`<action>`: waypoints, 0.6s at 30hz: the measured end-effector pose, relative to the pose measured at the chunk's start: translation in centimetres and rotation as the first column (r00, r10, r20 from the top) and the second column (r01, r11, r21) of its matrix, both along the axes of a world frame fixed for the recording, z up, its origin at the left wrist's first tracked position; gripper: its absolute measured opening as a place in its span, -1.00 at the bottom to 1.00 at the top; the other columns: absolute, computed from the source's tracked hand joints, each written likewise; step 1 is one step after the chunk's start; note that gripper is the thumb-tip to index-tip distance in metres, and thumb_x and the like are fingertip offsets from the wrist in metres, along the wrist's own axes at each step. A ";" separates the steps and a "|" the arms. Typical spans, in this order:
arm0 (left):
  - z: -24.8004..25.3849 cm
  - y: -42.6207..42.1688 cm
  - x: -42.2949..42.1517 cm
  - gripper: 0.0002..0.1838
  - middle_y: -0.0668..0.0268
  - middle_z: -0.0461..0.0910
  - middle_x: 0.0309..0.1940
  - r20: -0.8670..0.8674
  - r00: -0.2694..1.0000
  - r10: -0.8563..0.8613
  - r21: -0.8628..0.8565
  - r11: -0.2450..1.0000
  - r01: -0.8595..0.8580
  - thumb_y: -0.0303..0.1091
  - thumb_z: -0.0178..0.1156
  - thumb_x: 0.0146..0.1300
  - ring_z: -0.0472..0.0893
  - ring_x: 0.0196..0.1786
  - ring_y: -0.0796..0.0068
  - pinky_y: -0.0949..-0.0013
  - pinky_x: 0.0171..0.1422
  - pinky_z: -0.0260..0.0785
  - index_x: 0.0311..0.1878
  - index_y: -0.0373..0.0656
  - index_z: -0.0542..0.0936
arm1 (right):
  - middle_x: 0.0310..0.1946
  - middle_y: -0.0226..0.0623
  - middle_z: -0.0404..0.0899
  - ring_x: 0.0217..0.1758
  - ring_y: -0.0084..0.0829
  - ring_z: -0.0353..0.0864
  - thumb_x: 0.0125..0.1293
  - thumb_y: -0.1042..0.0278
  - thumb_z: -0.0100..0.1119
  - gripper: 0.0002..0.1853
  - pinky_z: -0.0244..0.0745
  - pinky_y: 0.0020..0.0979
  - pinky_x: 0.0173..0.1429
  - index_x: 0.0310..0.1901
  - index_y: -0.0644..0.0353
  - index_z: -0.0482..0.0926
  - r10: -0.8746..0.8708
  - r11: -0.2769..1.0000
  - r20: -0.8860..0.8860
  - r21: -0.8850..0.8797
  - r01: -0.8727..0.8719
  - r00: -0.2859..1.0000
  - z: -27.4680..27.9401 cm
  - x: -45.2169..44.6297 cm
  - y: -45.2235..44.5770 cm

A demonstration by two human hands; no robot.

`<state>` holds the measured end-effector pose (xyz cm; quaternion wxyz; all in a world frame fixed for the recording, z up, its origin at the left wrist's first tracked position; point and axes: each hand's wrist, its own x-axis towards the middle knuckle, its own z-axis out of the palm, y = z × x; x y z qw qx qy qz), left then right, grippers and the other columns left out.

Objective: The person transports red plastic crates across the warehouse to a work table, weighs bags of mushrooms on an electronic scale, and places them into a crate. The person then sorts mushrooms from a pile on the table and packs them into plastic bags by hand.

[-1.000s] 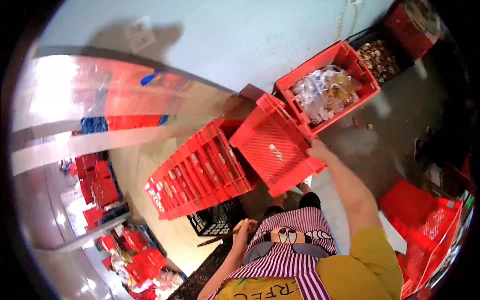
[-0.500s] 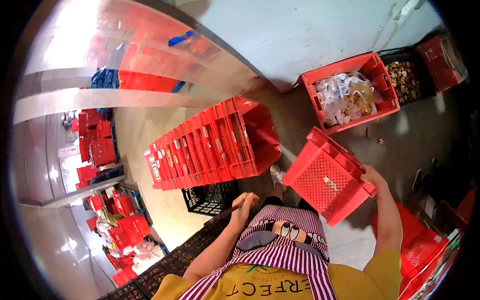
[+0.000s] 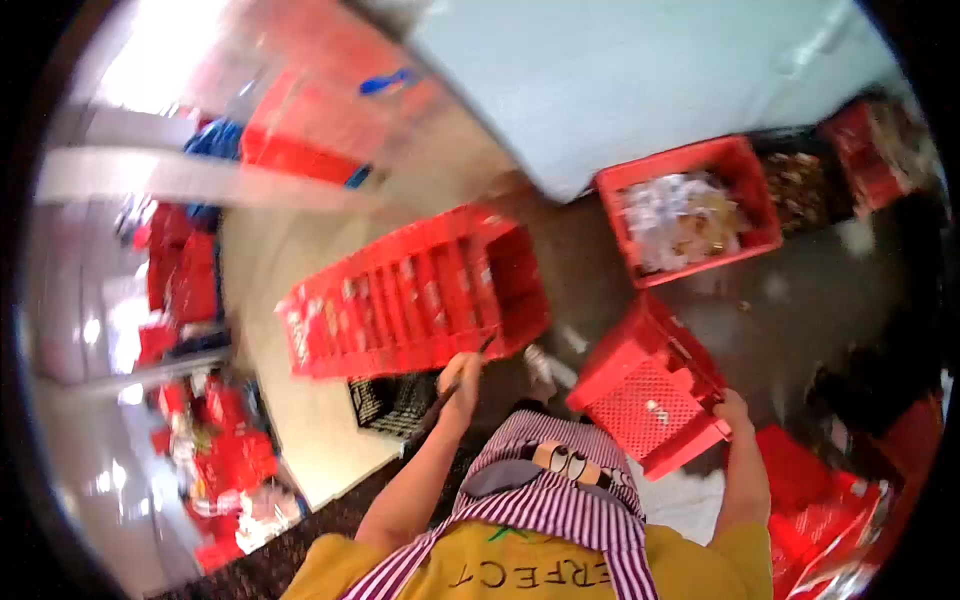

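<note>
My right hand is closed on the rim of a red plastic crate, which hangs tilted in front of my right side. The crate has a mesh-patterned base and a small pale label. A thin dark rod is in my closed left hand, its tip close to a long stack of nested red crates. Blur hides whether the tip touches them. Beneath the stack's near side is a black slatted crate.
Ahead on the right, a red crate holds clear plastic bags, beside a dark bin of brownish pieces. More red crates are at lower right. Plastic strip curtains hang at left. A pale wall stands ahead.
My left hand has moved forward with the rod, toward the crate stack. My right hand and its crate have shifted slightly down and left in view. The picture is blurrier.
</note>
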<state>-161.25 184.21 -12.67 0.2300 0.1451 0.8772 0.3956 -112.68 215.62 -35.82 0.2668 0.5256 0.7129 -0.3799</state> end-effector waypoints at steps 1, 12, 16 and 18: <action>0.3 0.3 -0.1 -0.75 0.33 0.51 -0.47 0.040 0.999 0.027 0.036 0.999 -0.028 -0.28 0.11 0.32 0.47 -0.33 0.47 0.35 -0.18 0.35 -0.30 -0.30 0.58 | -0.05 0.03 0.62 0.06 -0.02 0.59 -0.05 0.30 0.23 -0.52 0.49 -0.16 0.14 0.01 0.15 0.59 -0.027 0.998 -0.032 0.052 0.029 0.999 1.3 0.2 -0.7; -0.1 -3.4 -9.8 -0.58 0.37 0.42 -0.66 0.159 0.963 0.218 0.047 0.973 -0.228 -0.13 0.09 0.42 0.40 -0.56 0.57 0.38 -0.43 0.24 -0.51 -0.23 0.49 | -0.09 0.04 0.62 0.03 0.06 0.59 0.08 0.47 0.08 -0.55 0.50 -0.09 0.09 0.08 0.19 0.53 -0.135 0.991 0.063 -0.002 0.136 0.989 -1.2 2.3 -3.3; -2.8 -4.8 -13.0 -0.58 0.35 0.48 -0.67 0.193 0.961 0.199 -0.193 0.968 -0.161 -0.05 0.15 0.36 0.44 -0.60 0.51 0.36 -0.46 0.27 -0.48 -0.21 0.46 | -0.03 0.04 0.61 0.09 0.02 0.57 0.07 0.43 0.11 -0.55 0.47 -0.11 0.14 0.08 0.19 0.53 -0.244 0.966 0.085 0.108 0.234 0.966 1.6 1.2 -6.2; -2.8 -4.6 -12.4 -0.61 0.34 0.51 -0.64 0.134 0.977 0.169 -0.277 0.952 -0.127 -0.03 0.19 0.32 0.48 -0.57 0.50 0.38 -0.46 0.28 -0.37 -0.22 0.50 | -0.01 0.04 0.60 0.12 -0.02 0.57 0.06 0.38 0.15 -0.56 0.46 -0.11 0.17 0.05 0.20 0.54 -0.285 0.948 0.134 0.189 0.258 0.949 2.7 -0.4 -7.6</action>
